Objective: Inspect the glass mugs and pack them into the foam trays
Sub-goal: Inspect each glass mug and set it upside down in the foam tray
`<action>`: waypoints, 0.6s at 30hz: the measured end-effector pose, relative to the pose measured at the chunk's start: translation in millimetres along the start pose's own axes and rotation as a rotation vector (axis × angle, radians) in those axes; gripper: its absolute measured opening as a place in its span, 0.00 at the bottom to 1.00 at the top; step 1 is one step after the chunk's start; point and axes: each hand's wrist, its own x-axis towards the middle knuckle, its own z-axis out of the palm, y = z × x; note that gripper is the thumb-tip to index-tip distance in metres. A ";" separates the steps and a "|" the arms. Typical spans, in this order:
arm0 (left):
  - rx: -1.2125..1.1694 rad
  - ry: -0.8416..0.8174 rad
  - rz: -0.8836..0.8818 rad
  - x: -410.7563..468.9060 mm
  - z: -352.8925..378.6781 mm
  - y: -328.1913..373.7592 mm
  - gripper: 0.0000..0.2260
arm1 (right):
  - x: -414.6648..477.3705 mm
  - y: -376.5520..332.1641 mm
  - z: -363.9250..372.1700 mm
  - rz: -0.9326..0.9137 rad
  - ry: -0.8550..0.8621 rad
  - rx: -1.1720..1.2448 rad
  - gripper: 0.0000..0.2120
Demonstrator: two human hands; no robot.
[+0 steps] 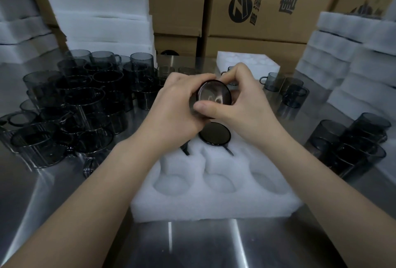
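Note:
A dark smoky glass mug [214,94] is held on its side above the foam tray, its mouth facing me. My left hand [177,109] wraps its body from the left. My right hand [240,100] pinches its rim from the right, thumb across the lower edge. Below, the white foam tray [214,201] lies on the steel table, with one mug [215,133] seated in a middle pocket of its far row. Another mug's handle [184,148] shows left of it under my left hand. The near row of three round pockets holds nothing.
Several stacked smoky mugs [70,105] crowd the table's left. More mugs [353,141] stand at the right and behind [293,92]. A second foam tray [246,62] lies at the back. Foam stacks [347,57] and cardboard boxes [257,10] surround the table.

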 end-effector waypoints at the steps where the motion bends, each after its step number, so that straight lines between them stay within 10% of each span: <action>1: 0.023 -0.003 0.021 0.1 0.3 1.3 0.30 | 0.3 -0.4 1.8 -0.002 0.039 -0.011 0.24; 18: 0.063 0.097 0.141 1.4 1.1 -3.4 0.32 | 2.7 0.5 0.4 0.137 0.006 0.246 0.14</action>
